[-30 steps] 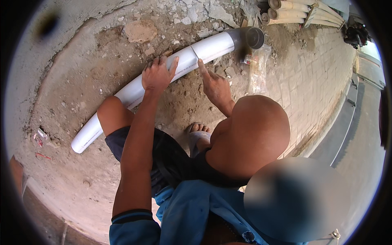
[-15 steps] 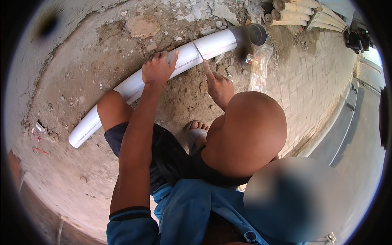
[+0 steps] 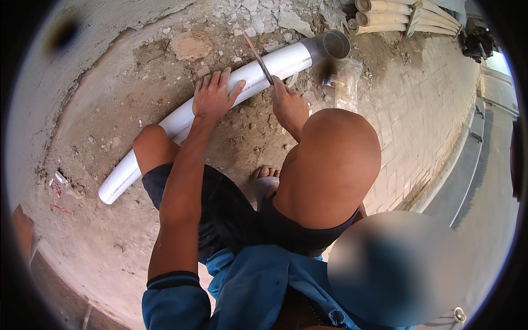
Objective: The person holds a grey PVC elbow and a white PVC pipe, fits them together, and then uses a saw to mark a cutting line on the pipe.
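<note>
A long white plastic pipe [image 3: 179,119] lies slantwise on the dirt, with my left knee against it. My left hand [image 3: 212,100] rests on top of the pipe, fingers stretched and thumb apart, holding it down. To the right of it, a thin hacksaw blade [image 3: 258,57] lies across the pipe; its reddish end sticks out past the far side. My right hand [image 3: 290,107] is closed around the blade's near end, close to the pipe's near side. Whether the blade has cut in is too small to tell. A grey pipe fitting [image 3: 335,45] sits at the pipe's far right end.
Broken concrete and a brown stone [image 3: 192,45] lie beyond the pipe. Bamboo poles [image 3: 385,19] are stacked at the far right. A clear plastic bag [image 3: 347,91] lies on the paving near the fitting. My sandalled foot [image 3: 268,179] stands between my knees.
The hacksaw blade has slid forward, so more of it shows beyond the pipe. My right hand has come closer to the pipe, its index finger more bent. My left hand stays on the pipe.
</note>
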The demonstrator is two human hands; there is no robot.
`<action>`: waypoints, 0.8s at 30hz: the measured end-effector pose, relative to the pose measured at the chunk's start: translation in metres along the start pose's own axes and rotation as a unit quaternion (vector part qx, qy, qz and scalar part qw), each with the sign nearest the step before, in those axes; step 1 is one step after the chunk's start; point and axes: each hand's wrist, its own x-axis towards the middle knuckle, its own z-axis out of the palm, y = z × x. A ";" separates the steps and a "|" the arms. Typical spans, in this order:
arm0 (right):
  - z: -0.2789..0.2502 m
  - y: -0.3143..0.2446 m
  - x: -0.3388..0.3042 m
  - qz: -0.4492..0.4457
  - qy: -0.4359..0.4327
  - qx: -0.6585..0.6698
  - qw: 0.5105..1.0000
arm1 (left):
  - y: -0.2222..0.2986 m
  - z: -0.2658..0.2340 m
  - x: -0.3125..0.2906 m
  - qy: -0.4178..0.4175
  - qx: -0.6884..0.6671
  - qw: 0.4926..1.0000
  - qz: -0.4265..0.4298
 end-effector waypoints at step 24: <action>0.006 -0.021 0.021 -0.034 -0.051 -0.106 0.992 | 0.028 -0.023 0.018 -0.287 -0.025 0.942 -0.171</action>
